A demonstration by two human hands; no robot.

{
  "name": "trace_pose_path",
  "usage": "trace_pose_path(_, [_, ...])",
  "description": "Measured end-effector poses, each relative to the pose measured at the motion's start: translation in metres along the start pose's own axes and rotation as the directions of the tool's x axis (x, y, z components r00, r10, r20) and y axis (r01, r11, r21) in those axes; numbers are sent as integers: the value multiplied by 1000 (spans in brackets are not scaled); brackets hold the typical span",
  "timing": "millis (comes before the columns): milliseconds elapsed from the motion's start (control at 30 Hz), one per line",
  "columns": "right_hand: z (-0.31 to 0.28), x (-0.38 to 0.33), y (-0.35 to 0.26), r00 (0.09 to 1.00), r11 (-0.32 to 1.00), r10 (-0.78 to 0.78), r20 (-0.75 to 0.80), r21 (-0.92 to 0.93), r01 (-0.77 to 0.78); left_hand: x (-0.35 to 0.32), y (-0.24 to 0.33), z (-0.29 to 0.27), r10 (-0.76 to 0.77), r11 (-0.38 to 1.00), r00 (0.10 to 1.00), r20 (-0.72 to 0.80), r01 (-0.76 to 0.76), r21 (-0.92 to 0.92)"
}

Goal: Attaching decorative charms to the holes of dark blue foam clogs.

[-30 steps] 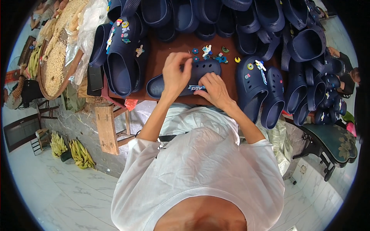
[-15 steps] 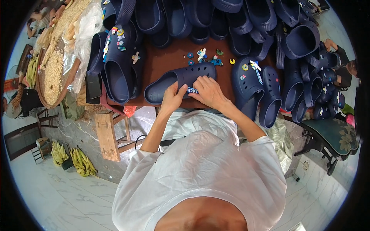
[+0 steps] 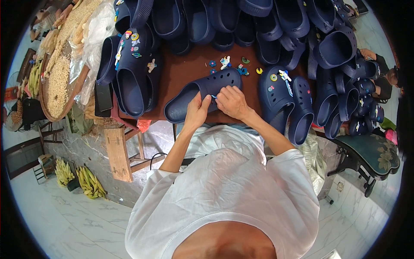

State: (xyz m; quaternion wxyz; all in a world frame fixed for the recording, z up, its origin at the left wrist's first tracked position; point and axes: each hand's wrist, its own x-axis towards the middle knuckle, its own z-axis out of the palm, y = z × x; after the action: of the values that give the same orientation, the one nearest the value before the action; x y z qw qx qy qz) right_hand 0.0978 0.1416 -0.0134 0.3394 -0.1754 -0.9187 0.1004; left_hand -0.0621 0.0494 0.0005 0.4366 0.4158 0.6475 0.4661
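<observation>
A navy clog (image 3: 183, 103) lies on its side-slanted length in front of me, its holed toe pointing right. My left hand (image 3: 197, 111) grips its near side, thumb laid over the edge. My right hand (image 3: 233, 102) is closed at the toe's near side, fingers curled against the clog. Between the two hands shows a sliver of a blue shoe charm (image 3: 213, 96), mostly hidden by my right fingers. Beyond the toe lie loose charms: a white figure (image 3: 225, 63), small blue flowers (image 3: 212, 63), a green one (image 3: 245, 60) and a yellow one (image 3: 259, 71).
The brown tabletop (image 3: 172, 64) is ringed by many navy clogs. A decorated clog (image 3: 131, 82) stands at left, another (image 3: 276, 93) at right. Further left is a round tray of pale kernels (image 3: 58, 88); a wooden stool (image 3: 118, 153) and a dark chair (image 3: 366, 155) stand below the table.
The lettered blue-and-white charm face seen between my hands has turned or been covered, leaving only a thin blue edge. The clog has shifted slightly, its heel nearer me.
</observation>
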Motion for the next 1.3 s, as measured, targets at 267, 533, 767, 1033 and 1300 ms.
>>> trace_pose_path(267, [-14,17,26,666,648,731,-145,452,-613,-7,-8,6,43,999,999,-15,-43,-1])
trace_pose_path(533, [-44,6,59,699,704,710,-88,65,-707,-14,-3,-17,-47,998,998,-36,46,-41])
trace_pose_path(767, [-30,1,52,762,751,644,-75,-129,-647,-20,24,-29,-89,967,987,-132,54,-248])
trace_pose_path(1033, [7,5,67,539,489,840,61,-516,-703,-22,36,-16,-76,940,993,-95,40,-339])
trace_pose_path(1300, [-14,2,55,747,752,656,-108,12,-659,-19,23,-15,-63,931,988,-142,6,-365])
